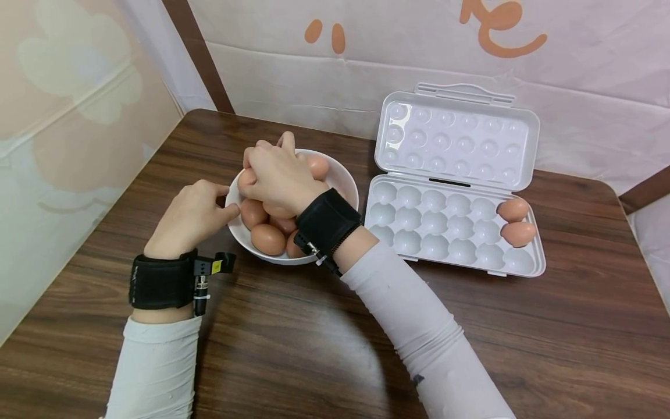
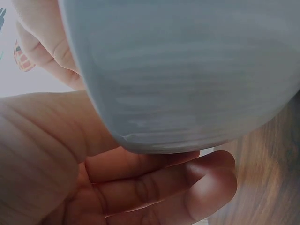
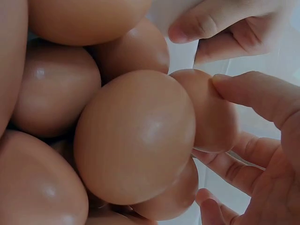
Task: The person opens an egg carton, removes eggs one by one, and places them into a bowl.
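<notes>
A white bowl [image 1: 293,261] heaped with brown eggs [image 1: 268,239] stands on the table. At its left side my left hand [image 1: 191,215] holds the rim, thumb over the edge and fingers outside; the bowl's outer wall [image 2: 187,93] fills most of the left wrist view. My right hand [image 1: 280,174] reaches over the eggs from the right. Between its thumb and fingers it pinches an egg [image 3: 213,110] at the bowl's far left. Other eggs [image 3: 136,136] lie beside that one. The back of the right hand hides part of the bowl in the head view.
Right of the bowl lies an opened white egg carton [image 1: 439,265], its lid [image 1: 455,125] tilted back towards the curtain. Two brown eggs [image 1: 515,221] sit in its right-hand column. The wooden table [image 1: 272,349] extends to a curtain [image 1: 356,87] behind.
</notes>
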Tool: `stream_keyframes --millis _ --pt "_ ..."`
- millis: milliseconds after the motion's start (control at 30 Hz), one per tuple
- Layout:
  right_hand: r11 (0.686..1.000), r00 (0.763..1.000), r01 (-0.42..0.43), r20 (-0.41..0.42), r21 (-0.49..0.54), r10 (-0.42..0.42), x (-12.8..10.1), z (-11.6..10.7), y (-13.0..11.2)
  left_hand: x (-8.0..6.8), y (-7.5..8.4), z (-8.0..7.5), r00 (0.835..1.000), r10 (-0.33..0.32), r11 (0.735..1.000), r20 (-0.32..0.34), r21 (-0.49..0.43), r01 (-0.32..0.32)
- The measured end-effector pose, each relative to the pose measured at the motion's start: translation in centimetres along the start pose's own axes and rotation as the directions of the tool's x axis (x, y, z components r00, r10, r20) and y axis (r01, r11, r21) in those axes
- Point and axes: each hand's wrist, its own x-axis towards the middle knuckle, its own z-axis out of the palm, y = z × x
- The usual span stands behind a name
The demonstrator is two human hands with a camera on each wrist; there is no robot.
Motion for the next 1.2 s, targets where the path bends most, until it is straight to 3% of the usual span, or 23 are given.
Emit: stream_keyframes --millis 467,867,1200 --pt "0.993 0.999 -0.036 0.023 -0.112 0.038 0.8 0.9 0.1 0.3 0.1 0.1 1.000 -0.008 1.000 0.013 -0.005 0.008" --pt "0.998 0.999 -0.042 0.021 -0.040 0.043 -0.5 -0.3 0.9 0.5 0.2 0.2 1.000 -0.006 1.000 0.015 -0.006 0.006" --pt "0.995 0.995 -0.077 -0.052 0.066 0.080 -1.9 -3.2 3.5 0.5 -0.1 0.1 1.000 -0.010 1.000 0.011 0.002 0.009"
